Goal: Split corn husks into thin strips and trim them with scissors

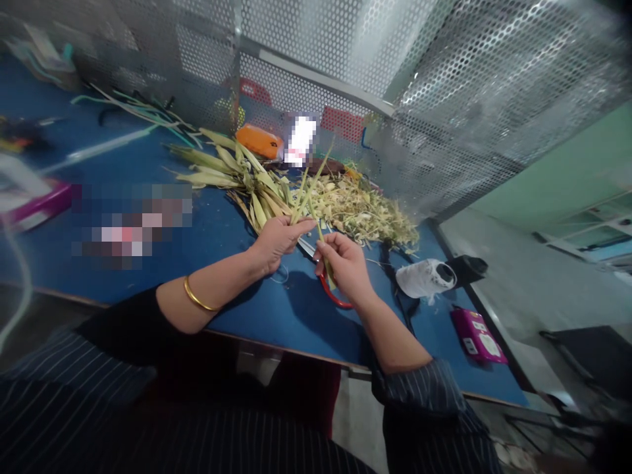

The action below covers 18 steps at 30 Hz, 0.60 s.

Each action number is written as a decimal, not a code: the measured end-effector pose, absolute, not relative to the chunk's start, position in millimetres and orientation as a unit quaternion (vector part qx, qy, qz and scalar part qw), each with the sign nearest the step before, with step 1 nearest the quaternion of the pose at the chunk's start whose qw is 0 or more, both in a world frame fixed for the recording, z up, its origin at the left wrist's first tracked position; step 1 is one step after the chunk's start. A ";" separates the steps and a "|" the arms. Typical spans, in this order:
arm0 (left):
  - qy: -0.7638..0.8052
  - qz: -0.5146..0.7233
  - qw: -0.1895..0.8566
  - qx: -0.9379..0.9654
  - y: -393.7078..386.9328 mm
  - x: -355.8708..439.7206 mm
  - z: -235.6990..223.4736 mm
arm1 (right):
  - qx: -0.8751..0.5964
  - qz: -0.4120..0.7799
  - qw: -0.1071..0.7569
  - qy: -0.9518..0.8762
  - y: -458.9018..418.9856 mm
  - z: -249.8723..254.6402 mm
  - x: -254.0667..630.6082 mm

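My left hand point(279, 243) is closed on a few narrow, pale green strips of dried husk point(311, 187), which fan upward from the fingers. My right hand point(348, 263) pinches the lower part of one such strip, close to the left hand. Under the right hand lies a pair of scissors point(338, 301) with red handles, its blades partly covered by my fingers. Just beyond the left hand is a bundle of long dry husks point(222, 168). A heap of shredded husk scraps point(365, 207) spreads past the right hand.
A white thread spool point(419, 280) and a black spool point(469, 268) lie to the right, with a purple packet point(478, 336) nearer. An orange packet point(259, 141) and a bright blurred screen point(300, 140) stand by the perforated metal partition point(316, 79). Green straps point(158, 118) lie back left on the blue table point(281, 316).
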State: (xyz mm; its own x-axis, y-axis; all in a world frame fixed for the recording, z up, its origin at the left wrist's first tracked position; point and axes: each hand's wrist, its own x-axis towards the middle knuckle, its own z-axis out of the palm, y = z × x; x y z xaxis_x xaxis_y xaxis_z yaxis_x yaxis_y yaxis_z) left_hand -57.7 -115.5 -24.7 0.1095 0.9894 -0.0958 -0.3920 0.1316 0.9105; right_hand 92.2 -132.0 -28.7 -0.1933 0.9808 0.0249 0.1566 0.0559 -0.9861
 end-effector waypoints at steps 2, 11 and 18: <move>0.401 0.537 0.640 0.376 -115.1 -57.1 -24.4 | -0.476 0.502 0.403 -0.599 -132.8 -29.4 92.0; 0.428 0.602 0.549 0.391 -108.6 -57.9 -26.8 | -0.481 0.482 0.375 -0.629 -134.6 -31.2 93.9; 0.442 0.622 0.493 0.418 -102.7 -64.3 -26.5 | -0.486 0.498 0.369 -0.616 -134.4 -27.3 95.7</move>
